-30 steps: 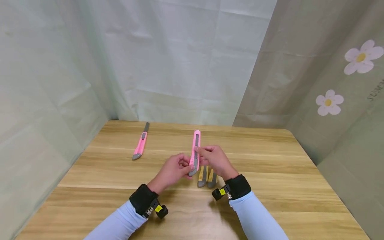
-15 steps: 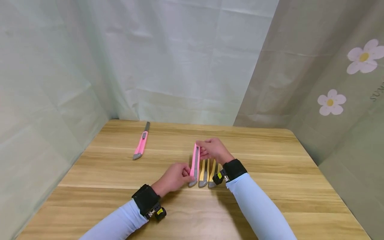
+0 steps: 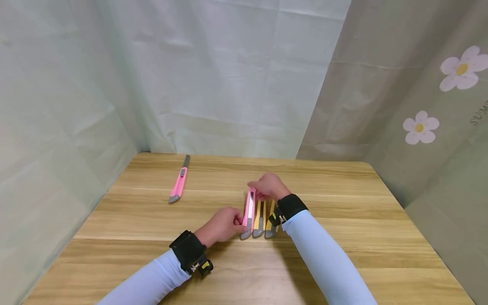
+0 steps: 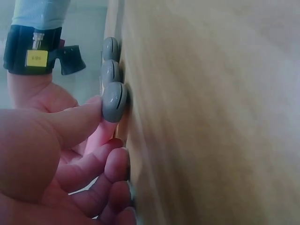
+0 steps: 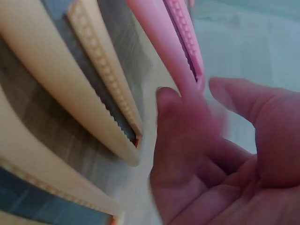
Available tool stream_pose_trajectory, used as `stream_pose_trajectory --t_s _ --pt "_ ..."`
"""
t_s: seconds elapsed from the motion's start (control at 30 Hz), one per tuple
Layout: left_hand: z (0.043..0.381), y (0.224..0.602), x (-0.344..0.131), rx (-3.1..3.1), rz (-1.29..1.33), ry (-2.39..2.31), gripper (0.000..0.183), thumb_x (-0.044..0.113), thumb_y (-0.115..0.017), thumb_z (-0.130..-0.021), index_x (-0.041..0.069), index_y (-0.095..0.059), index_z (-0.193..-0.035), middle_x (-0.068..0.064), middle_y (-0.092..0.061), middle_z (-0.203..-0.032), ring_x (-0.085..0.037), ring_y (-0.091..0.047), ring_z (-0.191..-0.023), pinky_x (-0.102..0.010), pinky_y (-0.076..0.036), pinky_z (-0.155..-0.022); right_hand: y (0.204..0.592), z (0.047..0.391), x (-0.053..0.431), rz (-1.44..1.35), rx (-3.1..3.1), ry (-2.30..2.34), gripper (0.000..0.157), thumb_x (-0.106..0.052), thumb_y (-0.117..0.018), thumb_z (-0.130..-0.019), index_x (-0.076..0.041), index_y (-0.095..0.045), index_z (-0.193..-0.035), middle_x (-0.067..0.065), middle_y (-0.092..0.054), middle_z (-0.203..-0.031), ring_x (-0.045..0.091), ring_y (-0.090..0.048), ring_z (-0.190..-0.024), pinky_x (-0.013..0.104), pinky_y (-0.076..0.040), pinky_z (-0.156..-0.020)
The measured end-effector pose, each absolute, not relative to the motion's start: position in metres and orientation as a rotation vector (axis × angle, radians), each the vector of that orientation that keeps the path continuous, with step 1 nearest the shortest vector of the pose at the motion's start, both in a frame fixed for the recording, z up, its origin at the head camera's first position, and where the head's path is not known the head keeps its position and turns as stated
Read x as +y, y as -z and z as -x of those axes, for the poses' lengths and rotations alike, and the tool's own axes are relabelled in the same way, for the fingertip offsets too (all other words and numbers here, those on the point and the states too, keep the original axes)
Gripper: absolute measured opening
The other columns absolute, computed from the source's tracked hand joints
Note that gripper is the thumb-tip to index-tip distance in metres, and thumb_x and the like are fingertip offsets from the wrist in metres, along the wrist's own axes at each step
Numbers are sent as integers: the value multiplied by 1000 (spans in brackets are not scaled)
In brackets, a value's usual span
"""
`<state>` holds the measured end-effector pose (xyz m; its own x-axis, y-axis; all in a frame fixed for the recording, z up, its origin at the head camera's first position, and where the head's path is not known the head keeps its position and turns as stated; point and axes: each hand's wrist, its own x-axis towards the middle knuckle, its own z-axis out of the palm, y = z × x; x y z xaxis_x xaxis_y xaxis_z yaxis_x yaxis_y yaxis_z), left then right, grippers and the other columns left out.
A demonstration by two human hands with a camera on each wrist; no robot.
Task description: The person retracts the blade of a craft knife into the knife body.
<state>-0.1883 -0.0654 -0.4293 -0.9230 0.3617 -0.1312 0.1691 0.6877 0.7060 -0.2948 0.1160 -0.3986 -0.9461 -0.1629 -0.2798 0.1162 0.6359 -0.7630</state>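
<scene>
A pink utility knife (image 3: pixel 250 205) lies at the left of a row, beside two yellow utility knives (image 3: pixel 260 216) (image 5: pixel 61 82), all with grey butt ends. My left hand (image 3: pixel 221 225) pinches the pink knife near its grey end (image 4: pixel 114 102), thumb on top in the left wrist view. At the far tip, my right hand (image 3: pixel 270 185) has its thumb and fingers around the pink knife. In the right wrist view the thumb (image 5: pixel 234 96) stands right at the knife's edge, and that tip is blurred. The right wrist partly covers the rightmost yellow knife.
Another pink utility knife (image 3: pixel 179 183) lies apart at the back left, its dark front end pointing to the rear. A wood-grain table (image 3: pixel 343 254) carries everything. Pale curtains (image 3: pixel 228 84) hang along the table's back and sides.
The pink knife was held up, tilted, and has come down into line left of the yellow ones. My right hand slid from its middle to its tip; the left hand lowered with the butt end.
</scene>
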Motion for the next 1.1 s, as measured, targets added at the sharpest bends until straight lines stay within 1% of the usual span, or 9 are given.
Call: stream_pose_trajectory --t_s 0.07,0.13,0.2,0.33,0.5,0.67,0.8,0.9,1.1 --pt "188 427 -65 2644 -421 -1049 20 20 -81 -89 12 -65 -81 1 -56 -70 -14 -50 -64 -20 -38 -53 400 299 113 30 2601 1089 44 -37 -77 -92 -6 -65 -62 0 -55 -55 14 -52 -51 24 -45 -46" --pt "188 426 -65 2648 -417 -1034 21 21 -82 -89 11 -65 -81 1 -55 -70 -14 -50 -64 -21 -37 -53 401 304 110 36 2658 966 48 -39 -80 -88 -9 -60 -57 -2 -47 -53 15 -47 -51 25 -36 -45" --pt "188 425 -64 2648 -404 -1023 21 21 -83 -88 11 -65 -81 1 -55 -69 -15 -49 -63 -21 -36 -53 404 307 108 57 2703 876 48 -40 -82 -87 -11 -59 -56 -3 -44 -52 16 -47 -53 25 -37 -46" --pt "188 423 -62 2648 -393 -1012 22 20 -83 -87 11 -65 -81 1 -55 -70 -15 -49 -63 -21 -35 -53 406 310 104 81 2741 813 45 -38 -82 -86 -10 -62 -58 -3 -40 -53 18 -50 -56 26 -40 -49" --pt "188 423 -61 2655 -383 -1001 22 21 -84 -87 11 -64 -81 1 -56 -71 -15 -50 -64 -21 -36 -53 407 309 101 92 2764 786 44 -35 -82 -86 -10 -61 -57 -4 -34 -53 18 -47 -55 26 -40 -49" --pt "190 424 -61 2652 -351 -997 22 21 -83 -87 11 -64 -82 0 -56 -72 -16 -51 -65 -22 -38 -54 407 307 100 121 2802 749 41 -34 -82 -86 -10 -63 -60 -3 -39 -56 17 -50 -58 25 -41 -51" --pt "191 423 -59 2664 -353 -978 23 22 -84 -87 11 -64 -82 0 -56 -72 -15 -50 -65 -21 -37 -54 406 303 101 113 2806 775 34 -31 -83 -86 -6 -69 -67 1 -49 -63 20 -55 -63 25 -44 -52" --pt "190 423 -59 2673 -359 -967 24 22 -84 -87 11 -63 -82 0 -55 -72 -15 -50 -65 -21 -37 -54 406 301 102 110 2817 779 32 -30 -83 -85 -4 -70 -71 3 -52 -67 20 -56 -65 25 -45 -53" --pt "191 422 -59 2676 -355 -968 24 22 -84 -87 11 -63 -81 0 -56 -71 -15 -50 -64 -22 -37 -53 406 303 103 111 2823 768 32 -30 -82 -86 -4 -71 -72 1 -46 -63 20 -54 -63 25 -44 -52"
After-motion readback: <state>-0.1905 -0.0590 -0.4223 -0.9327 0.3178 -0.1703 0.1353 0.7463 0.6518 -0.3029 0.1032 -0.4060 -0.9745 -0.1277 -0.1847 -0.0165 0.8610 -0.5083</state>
